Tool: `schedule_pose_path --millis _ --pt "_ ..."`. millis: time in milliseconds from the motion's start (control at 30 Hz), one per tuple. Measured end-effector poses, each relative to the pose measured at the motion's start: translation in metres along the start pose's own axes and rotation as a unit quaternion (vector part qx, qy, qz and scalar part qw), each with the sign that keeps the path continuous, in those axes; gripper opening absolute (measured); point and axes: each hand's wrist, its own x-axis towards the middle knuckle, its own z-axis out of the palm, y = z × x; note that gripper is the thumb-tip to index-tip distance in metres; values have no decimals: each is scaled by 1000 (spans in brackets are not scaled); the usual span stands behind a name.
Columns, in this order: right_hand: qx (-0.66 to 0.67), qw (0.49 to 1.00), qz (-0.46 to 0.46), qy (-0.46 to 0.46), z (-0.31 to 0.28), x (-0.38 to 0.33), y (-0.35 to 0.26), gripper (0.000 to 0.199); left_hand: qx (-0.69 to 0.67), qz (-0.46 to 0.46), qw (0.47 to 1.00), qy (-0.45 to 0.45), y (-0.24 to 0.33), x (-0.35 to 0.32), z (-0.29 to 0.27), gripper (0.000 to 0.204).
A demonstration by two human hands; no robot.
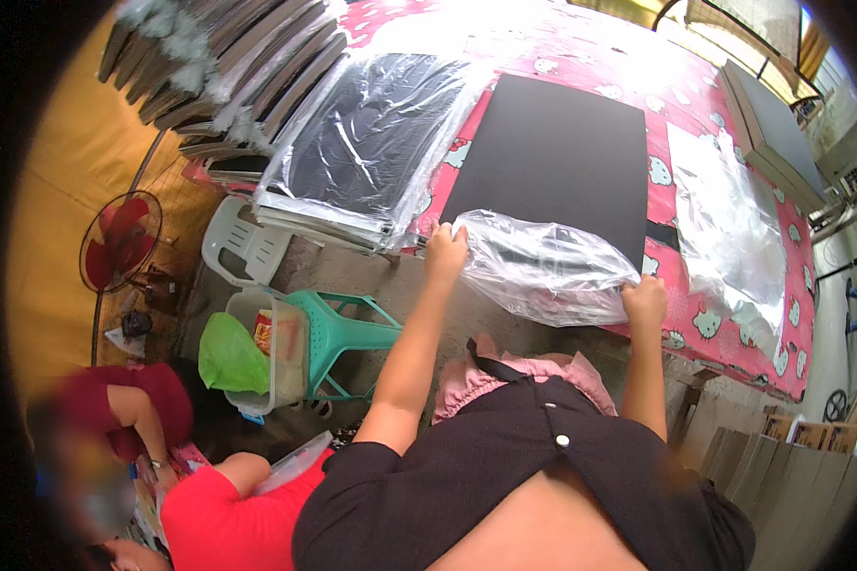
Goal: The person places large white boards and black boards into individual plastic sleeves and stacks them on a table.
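A flat black panel lies on the table, its near end inside a clear plastic bag. My left hand is closed on the bag's left edge, beside the panel's near left corner. On the other side, my right hand grips the bag's right edge near the right corner. Between my hands the plastic hangs loose and crumpled past the table's near edge. Most of the panel's dark surface is still bare. To the left lies a stack of black panels wrapped in clear plastic.
A pink patterned cloth covers the table. Clear plastic bags lie right of the panel; stacked boards stand beyond. At left are many wrapped panels, a white chair, a green stool, a red fan and two people.
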Motion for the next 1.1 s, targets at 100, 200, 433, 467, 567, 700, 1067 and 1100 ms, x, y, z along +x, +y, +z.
schedule_pose_path --millis 100,200,433,467,567,700,1067,1100 --pt "75 993 -35 86 -22 -5 -7 29 -25 18 999 -38 1 3 -20 33" --pt "330 939 -18 94 -18 -3 10 19 -86 63 994 -29 8 -4 -37 32" --pt "676 716 90 -149 59 -95 103 12 -287 -120 946 -89 -91 -69 -50 14" --pt "696 690 114 -160 56 -107 96 15 -340 -177 918 -101 -97 -78 -53 12" --pt "687 694 114 -184 77 -104 118 21 -399 -161 894 -120 -116 -74 -52 11" --pt "732 648 58 -204 63 -92 106 40 -557 -128 787 -233 -143 -56 -57 15" --pt "699 647 -261 156 -252 55 -10 28 -694 235 652 -197 161 65 -227 29" --pt "801 547 -240 43 -287 73 -32 17 -708 245 637 -180 194 86 -229 27"
